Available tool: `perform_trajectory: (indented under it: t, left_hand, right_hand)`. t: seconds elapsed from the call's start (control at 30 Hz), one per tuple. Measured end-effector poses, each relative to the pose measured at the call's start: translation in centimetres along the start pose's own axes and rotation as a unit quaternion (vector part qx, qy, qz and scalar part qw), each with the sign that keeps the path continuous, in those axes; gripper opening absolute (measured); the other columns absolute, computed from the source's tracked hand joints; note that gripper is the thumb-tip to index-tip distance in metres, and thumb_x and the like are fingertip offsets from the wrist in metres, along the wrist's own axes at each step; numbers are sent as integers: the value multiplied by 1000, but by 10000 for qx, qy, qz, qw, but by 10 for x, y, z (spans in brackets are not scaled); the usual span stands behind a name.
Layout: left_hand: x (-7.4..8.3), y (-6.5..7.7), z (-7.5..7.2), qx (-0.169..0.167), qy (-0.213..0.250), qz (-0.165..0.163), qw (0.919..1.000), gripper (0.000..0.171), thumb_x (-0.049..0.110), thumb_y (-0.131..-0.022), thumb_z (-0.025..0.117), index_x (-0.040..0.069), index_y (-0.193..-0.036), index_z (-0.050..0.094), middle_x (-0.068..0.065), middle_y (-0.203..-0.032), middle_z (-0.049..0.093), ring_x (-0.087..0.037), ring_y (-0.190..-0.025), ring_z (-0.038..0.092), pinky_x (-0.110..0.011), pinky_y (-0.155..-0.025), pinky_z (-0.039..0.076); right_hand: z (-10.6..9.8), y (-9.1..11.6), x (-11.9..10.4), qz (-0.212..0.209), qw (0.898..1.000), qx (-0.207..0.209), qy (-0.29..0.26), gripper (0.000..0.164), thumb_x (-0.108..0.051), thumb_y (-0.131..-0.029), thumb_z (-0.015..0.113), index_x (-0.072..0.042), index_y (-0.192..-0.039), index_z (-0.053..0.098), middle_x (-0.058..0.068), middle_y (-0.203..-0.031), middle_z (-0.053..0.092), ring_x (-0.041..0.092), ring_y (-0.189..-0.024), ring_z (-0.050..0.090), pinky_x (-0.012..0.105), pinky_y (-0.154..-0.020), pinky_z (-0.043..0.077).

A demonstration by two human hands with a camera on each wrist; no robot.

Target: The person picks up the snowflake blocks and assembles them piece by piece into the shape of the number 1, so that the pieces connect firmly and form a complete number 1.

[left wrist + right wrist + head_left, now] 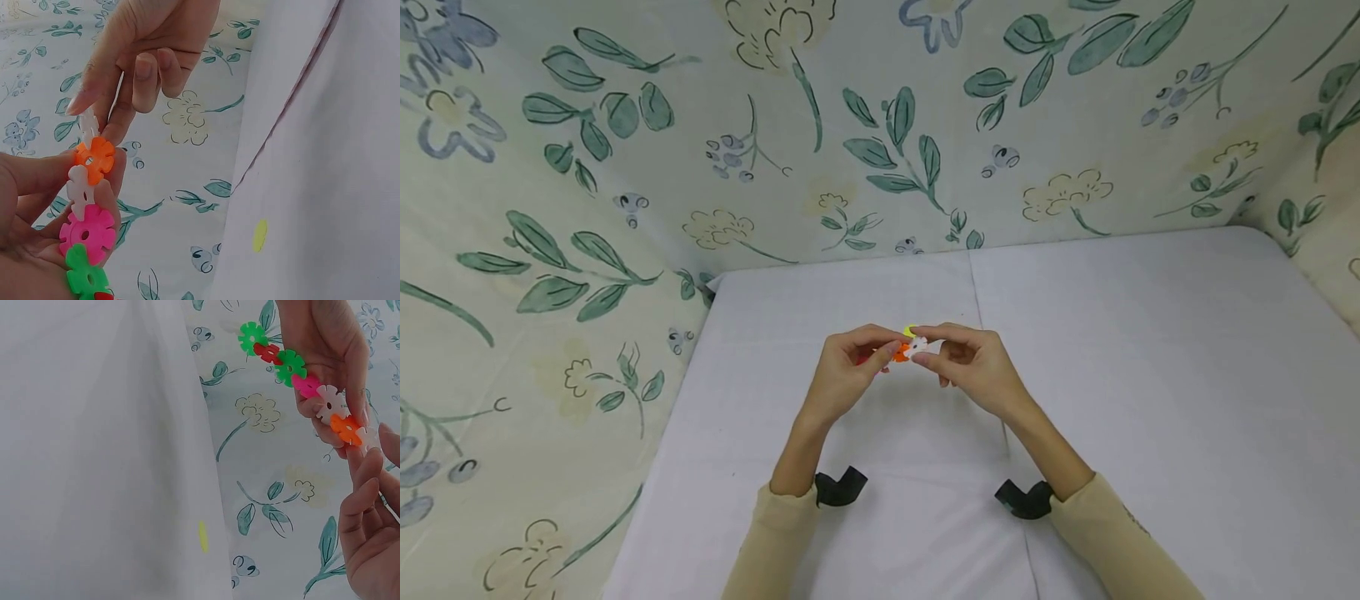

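Observation:
A chain of interlocking plastic flower discs runs between the two hands. In the right wrist view its discs go from a green disc (252, 338) through red, green, pink and white to an orange disc (345, 429). My left hand (842, 379) grips the chain, thumb and fingers pinching around the orange disc, while the other discs lie along its palm. At the chain's end, my right hand (985, 371) pinches a white disc (89, 127) that touches the orange one; its fingers partly hide how the two join.
A yellow disc (260, 235) lies on the white-covered table (1150, 400), just beyond the hands. Floral cloth (850, 192) hangs behind the table and along its sides. Black bands (1026, 500) sit at both wrists, by the beige sleeves.

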State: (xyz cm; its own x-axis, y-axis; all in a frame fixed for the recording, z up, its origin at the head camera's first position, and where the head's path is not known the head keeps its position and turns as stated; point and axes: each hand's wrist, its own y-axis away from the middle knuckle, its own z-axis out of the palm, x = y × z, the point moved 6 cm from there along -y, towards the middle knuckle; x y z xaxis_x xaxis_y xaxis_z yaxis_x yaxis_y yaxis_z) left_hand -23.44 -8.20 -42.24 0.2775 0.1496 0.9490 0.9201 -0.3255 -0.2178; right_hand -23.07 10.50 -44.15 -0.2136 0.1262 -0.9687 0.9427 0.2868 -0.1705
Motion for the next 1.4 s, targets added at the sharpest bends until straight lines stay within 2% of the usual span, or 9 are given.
perform_trajectory:
  t: [0.2,0.33,0.43,0.7,0.87,1.1,1.23,1.4]
  left_hand:
    - [0,0,-1,41,-55,42,10000,14,3,-98,68,0,-109,77,-18,-99,74,-19,-76,61,-21,-68,51]
    - [0,-1,-1,90,-85,62,9999,14,4,-98,69,0,-109,77,-17,-100,75,-17,-79,63,-22,-71,55]
    - [1,0,-1,109,-56,76,9999,14,3,-98,69,0,-109,77,-17,-101,75,-18,-80,64,-22,-72,56]
    - [3,0,0,134,110,125,9998,13,2,-97,69,-3,-108,75,-21,-101,73,-32,-78,63,-21,-70,54]
    - [3,0,-1,209,105,57,9997,10,1,-97,69,-2,-106,74,-20,-103,73,-20,-78,65,-22,-71,57]
    - [4,-1,0,315,146,158,9993,7,-2,-96,70,-1,-102,73,-18,-103,71,-16,-80,65,-22,-72,58]
    - [4,0,0,340,126,273,9990,4,-2,-95,71,-2,-99,72,-16,-101,69,-16,-79,64,-22,-71,57]
    - [7,0,0,418,83,528,9977,2,-3,-93,73,-2,-94,71,-17,-96,66,-15,-75,63,-20,-69,55]
  right_hand:
    - [0,0,-1,-109,9999,61,63,36,-19,-92,80,-13,-127,74,5,-81,66,35,-61,57,26,-50,41]
    - [-1,0,-2,-223,9995,92,190,34,-17,-93,78,-12,-127,74,8,-85,67,28,-58,58,26,-51,43]
    - [-2,0,-2,-215,9995,109,203,31,-16,-93,78,-13,-124,75,10,-80,65,23,-57,57,25,-50,41]
    - [-4,0,-5,-105,9999,31,124,37,-14,-91,81,-12,-126,74,14,-72,63,18,-57,57,25,-51,40]
    - [-3,0,-4,-30,9999,45,151,37,-16,-91,80,-10,-127,73,10,-71,62,20,-59,58,25,-51,42]
    - [-1,0,-3,-113,9999,48,82,38,-16,-92,80,-10,-128,73,2,-88,68,33,-65,60,25,-53,47]
    - [-1,0,-3,-278,9996,22,37,35,-12,-92,79,-10,-127,74,1,-98,70,29,-62,59,24,-52,47]
    - [3,0,-7,-526,9986,29,-75,35,-6,-91,78,-6,-126,74,10,-108,72,22,-58,57,23,-52,46]
